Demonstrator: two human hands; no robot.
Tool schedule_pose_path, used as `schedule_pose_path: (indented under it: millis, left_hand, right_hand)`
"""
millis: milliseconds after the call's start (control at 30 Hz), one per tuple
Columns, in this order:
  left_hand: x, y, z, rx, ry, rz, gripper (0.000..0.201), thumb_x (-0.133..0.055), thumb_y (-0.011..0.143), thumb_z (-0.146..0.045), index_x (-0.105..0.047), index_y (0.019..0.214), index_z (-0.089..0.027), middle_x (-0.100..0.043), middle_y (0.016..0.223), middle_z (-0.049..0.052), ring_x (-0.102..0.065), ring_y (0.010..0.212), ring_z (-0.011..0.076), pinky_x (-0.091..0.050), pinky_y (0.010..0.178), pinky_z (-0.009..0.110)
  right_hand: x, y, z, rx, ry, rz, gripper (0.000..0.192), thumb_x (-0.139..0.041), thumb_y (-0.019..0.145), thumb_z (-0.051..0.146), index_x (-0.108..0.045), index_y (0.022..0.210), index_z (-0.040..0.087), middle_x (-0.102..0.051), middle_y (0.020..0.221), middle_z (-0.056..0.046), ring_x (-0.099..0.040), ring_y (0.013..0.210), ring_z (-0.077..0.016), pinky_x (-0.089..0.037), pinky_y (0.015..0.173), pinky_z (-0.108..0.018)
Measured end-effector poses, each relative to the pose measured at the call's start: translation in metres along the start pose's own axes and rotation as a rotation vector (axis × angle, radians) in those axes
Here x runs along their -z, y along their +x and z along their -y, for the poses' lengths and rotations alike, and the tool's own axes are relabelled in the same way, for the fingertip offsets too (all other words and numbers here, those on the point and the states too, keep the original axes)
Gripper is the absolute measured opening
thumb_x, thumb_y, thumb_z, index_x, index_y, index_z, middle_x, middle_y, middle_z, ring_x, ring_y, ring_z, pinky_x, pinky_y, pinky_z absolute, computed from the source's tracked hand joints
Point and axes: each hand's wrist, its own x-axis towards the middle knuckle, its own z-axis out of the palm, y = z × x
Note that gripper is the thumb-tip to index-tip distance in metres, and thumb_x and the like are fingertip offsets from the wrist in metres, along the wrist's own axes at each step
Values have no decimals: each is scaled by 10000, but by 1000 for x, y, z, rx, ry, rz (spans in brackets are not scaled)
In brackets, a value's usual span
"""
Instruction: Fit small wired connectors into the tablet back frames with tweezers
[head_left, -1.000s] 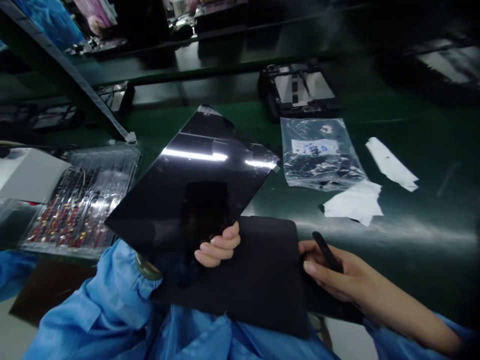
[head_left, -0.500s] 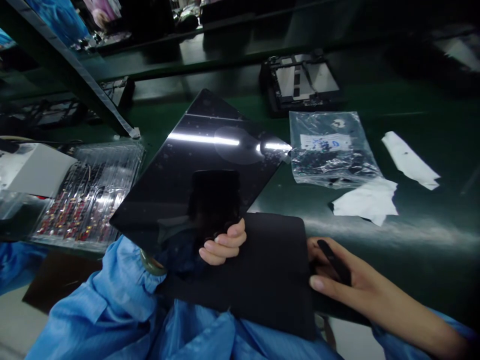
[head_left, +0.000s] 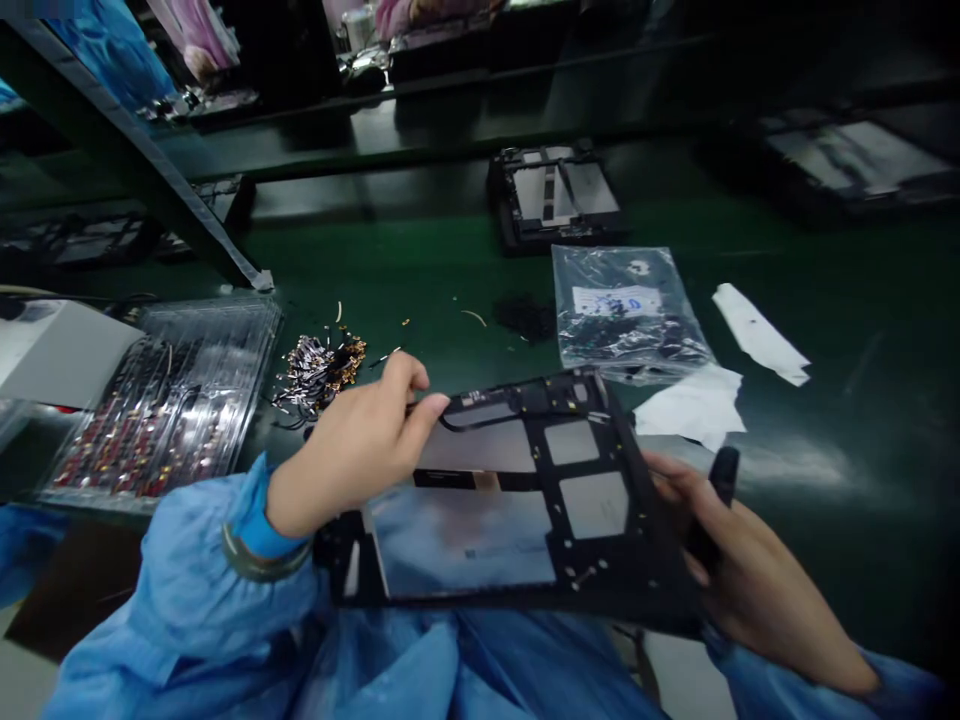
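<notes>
A tablet screen assembly (head_left: 465, 540) lies over my lap at the table's front edge, its inner side up, showing a black frame, silvery panels and a thin black cable. My left hand (head_left: 367, 430) is closed on its far left edge, thumb on top. At the right edge, my right hand (head_left: 757, 570) is wrapped round a slim black tool (head_left: 724, 478), whose working end is hidden. Fingers of that hand also reach the assembly's right side. Beyond my left hand sits a pile of small metal-tipped parts (head_left: 319, 370). Whether the black panel seen earlier is underneath, I cannot tell.
Clear plastic trays of small parts (head_left: 165, 400) stand left beside a white box (head_left: 64, 350). A clear bag (head_left: 626, 310), white paper scraps (head_left: 761, 330) and a black clump (head_left: 525, 318) lie ahead. Another opened tablet (head_left: 555, 195) is further back.
The glossy screen that my left hand held up has been turned over and lowered, inner side now facing up. My left hand moved to its far edge. The pile behind it has come into view.
</notes>
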Motion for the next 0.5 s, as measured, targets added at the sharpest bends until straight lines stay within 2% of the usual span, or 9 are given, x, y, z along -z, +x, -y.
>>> schedule_pose_path:
  millis: [67,133,200,233,300,400,500]
  left_hand:
    - [-5,-5,-3,-63,146,-14,202,-333,929,-391,-400,989,-210,-582,724,-8,-578,609,181,-386,567,292]
    - [-9,-8,-4,-92,196,-43,197,-310,939,-370,-395,1006,-206,-612,785,9,-612,640,191,-400,569,292]
    - [-12,-9,-4,-94,223,-66,207,-311,942,-371,-395,1032,-205,-622,786,8,-627,648,196,-407,564,290]
    - [-14,-9,-4,-93,234,-72,215,-315,942,-374,-398,1044,-203,-621,763,4,-628,640,198,-406,557,288]
    - [-16,-8,-2,-100,241,-75,228,-330,942,-380,-416,1055,-202,-616,725,-3,-620,615,195,-401,540,284]
    - [-18,-7,5,-166,164,-138,212,-382,937,-375,-469,1025,-202,-625,789,14,-618,704,187,-437,600,288]
    - [-19,-9,15,-307,-10,-303,184,-464,917,-324,-511,1031,-188,-602,998,68,-566,985,199,-456,841,330]
  right_hand:
    - [-3,-2,-1,-46,143,-27,511,-394,865,602,-545,1205,251,-651,716,-44,-431,369,-126,-386,341,-286]
    - [-7,-4,0,-78,297,-42,520,-541,783,617,-581,1155,257,-690,861,-72,-568,491,-159,-459,403,-282]
    - [-12,-5,4,-74,360,-37,589,-660,688,608,-583,1157,262,-701,957,-88,-672,744,-242,-553,587,-320]
    - [-14,-6,7,-71,349,-27,626,-705,650,593,-575,1166,265,-701,1000,-90,-675,857,-272,-564,690,-346]
    - [-18,-7,12,-88,293,-15,663,-756,612,552,-557,1181,276,-693,1072,-88,-661,959,-295,-550,811,-379]
    - [-19,-10,15,-144,272,-42,665,-772,610,519,-545,1187,279,-711,1039,-84,-679,917,-290,-558,809,-390]
    - [-6,-9,14,-182,330,-181,678,-811,536,505,-568,1130,290,-737,882,-66,-696,820,-287,-584,697,-361]
